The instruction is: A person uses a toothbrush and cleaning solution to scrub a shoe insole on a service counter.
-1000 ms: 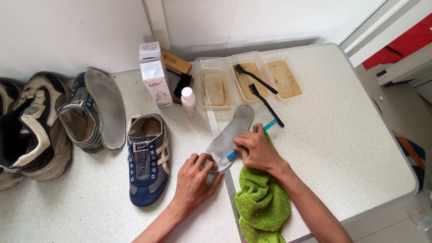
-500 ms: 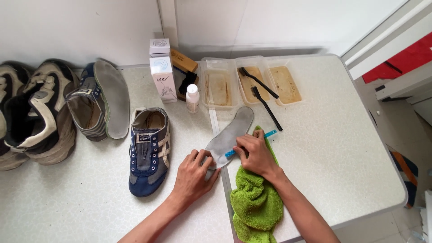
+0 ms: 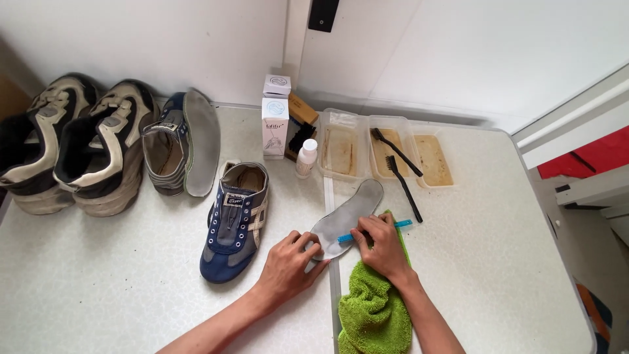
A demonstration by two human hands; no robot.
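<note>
Our right hand [image 3: 383,248] is clenched around a small blue plastic brush [image 3: 373,231], pressing it onto the flat grey shoe insole [image 3: 347,218]. Our left hand [image 3: 288,262] pins the insole's near end with bent fingers. A green terry cloth [image 3: 373,311] lies beneath the right wrist; a navy sneaker [image 3: 234,226] sits just left of the left fingers.

Two white cardboard boxes stand at the back of the table, near the wall: a tall upright box [image 3: 275,128] with pale blue print on its front, and a smaller square box [image 3: 277,85] on top of it. A small white bottle [image 3: 306,158] stands just beside them, right
</note>
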